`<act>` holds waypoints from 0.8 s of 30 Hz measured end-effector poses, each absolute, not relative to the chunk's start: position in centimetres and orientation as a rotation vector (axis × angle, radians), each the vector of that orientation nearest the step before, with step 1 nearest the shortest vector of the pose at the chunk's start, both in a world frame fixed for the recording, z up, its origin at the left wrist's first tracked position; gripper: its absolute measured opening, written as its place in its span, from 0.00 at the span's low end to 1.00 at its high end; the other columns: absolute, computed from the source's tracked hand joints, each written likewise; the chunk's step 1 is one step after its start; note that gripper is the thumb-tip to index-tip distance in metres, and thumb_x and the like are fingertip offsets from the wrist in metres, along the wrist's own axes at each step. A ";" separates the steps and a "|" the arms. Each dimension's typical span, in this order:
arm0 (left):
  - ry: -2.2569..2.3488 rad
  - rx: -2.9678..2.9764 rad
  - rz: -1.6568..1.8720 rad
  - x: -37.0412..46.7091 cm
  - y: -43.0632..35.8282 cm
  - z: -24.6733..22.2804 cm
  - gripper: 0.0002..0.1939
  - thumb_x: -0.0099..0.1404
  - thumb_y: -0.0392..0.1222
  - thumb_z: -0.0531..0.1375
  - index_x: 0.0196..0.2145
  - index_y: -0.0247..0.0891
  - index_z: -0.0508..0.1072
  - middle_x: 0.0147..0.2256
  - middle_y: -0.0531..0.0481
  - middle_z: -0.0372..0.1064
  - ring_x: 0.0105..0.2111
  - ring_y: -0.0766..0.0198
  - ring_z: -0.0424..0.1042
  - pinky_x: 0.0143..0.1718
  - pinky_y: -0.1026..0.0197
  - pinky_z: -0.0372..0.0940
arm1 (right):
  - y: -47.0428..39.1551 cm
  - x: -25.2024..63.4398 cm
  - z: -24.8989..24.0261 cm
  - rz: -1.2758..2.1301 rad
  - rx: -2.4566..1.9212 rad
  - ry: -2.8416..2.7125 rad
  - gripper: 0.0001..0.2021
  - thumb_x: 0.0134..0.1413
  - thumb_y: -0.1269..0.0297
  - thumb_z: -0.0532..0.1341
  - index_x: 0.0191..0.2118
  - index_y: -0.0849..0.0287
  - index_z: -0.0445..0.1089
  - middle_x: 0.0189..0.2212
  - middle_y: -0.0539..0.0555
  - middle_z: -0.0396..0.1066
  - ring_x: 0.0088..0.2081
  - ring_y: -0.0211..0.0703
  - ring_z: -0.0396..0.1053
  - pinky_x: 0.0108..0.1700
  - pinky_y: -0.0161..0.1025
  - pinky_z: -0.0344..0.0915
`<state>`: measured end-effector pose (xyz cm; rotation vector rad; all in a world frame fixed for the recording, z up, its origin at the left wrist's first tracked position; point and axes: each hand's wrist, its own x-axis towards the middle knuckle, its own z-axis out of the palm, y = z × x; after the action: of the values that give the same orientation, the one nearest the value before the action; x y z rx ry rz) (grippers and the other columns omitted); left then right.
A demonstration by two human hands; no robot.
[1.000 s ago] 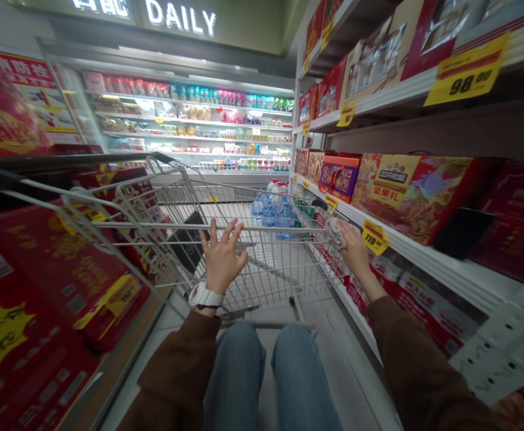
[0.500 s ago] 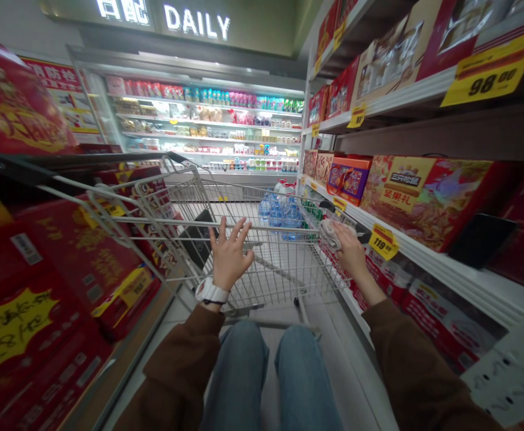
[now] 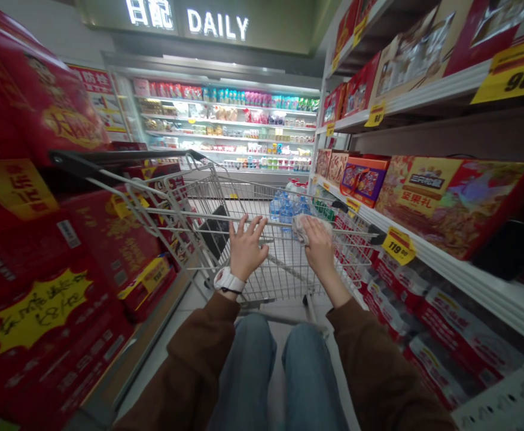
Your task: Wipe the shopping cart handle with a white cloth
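A metal shopping cart (image 3: 284, 278) stands sideways in front of my knees, its dark handle at the left. My right hand (image 3: 319, 245) is closed on a pale, crumpled cloth (image 3: 298, 230), pressed against the cart's top side rail right of the middle. Further left, my left hand (image 3: 246, 248) is at the same rail with its fingers spread; it holds nothing that I can see. A white watch and a dark band are on the left wrist. Behind the left hand, a dark panel (image 3: 217, 232) shows through the cart's wires.
Red gift boxes (image 3: 24, 281) are stacked close on the left. At the right, shelves carry boxed nuts (image 3: 441, 200), a black phone-like slab (image 3: 511, 250) and price tags. Blue-tinted water bottles (image 3: 284, 206) stand beyond the cart, before a lit refrigerated display (image 3: 226, 129).
My right hand has slid the cloth leftward along the cart's rail, closer to my left hand. The left hand stays spread at the rail. The whole view has shifted slightly.
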<state>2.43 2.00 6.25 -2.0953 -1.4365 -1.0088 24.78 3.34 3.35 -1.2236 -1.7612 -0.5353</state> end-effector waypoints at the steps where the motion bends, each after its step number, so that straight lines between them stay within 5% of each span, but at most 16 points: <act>1: -1.438 -2.095 -0.996 1.9 1.9 6.4 0.32 0.60 0.42 0.56 0.64 0.48 0.62 0.64 0.51 0.62 0.67 0.48 0.51 0.70 0.38 0.30 | 3.2 24.8 3.6 -0.542 -1.229 -1.781 0.42 0.43 0.84 0.50 0.67 0.55 0.59 0.66 0.54 0.60 0.67 0.49 0.55 0.69 0.54 0.53; 10: -1.533 -1.923 -1.039 -4.0 1.7 7.5 0.30 0.61 0.40 0.54 0.62 0.46 0.64 0.62 0.47 0.63 0.67 0.49 0.53 0.69 0.37 0.28 | 3.2 30.8 2.4 -0.572 -1.382 -1.656 0.39 0.44 0.83 0.51 0.65 0.55 0.61 0.65 0.55 0.61 0.67 0.49 0.55 0.67 0.55 0.55; 16: -1.531 -1.983 -1.019 -2.5 2.1 7.7 0.30 0.60 0.40 0.55 0.61 0.45 0.65 0.61 0.48 0.65 0.66 0.51 0.55 0.70 0.40 0.32 | 4.7 24.4 2.5 -0.510 -1.245 -1.661 0.42 0.44 0.83 0.49 0.68 0.55 0.55 0.66 0.55 0.58 0.69 0.47 0.50 0.69 0.58 0.49; 24: -1.496 -1.988 -1.013 -3.7 2.1 8.5 0.28 0.61 0.38 0.54 0.60 0.46 0.66 0.60 0.48 0.67 0.64 0.53 0.59 0.70 0.38 0.28 | 4.7 23.1 4.7 -0.461 -1.198 -1.842 0.39 0.41 0.84 0.49 0.63 0.60 0.63 0.64 0.55 0.62 0.66 0.46 0.57 0.69 0.53 0.51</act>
<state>-3.73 2.13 8.46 -1.9876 -1.4962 -1.0130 23.14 4.66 4.69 -1.1977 -1.8421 -0.4610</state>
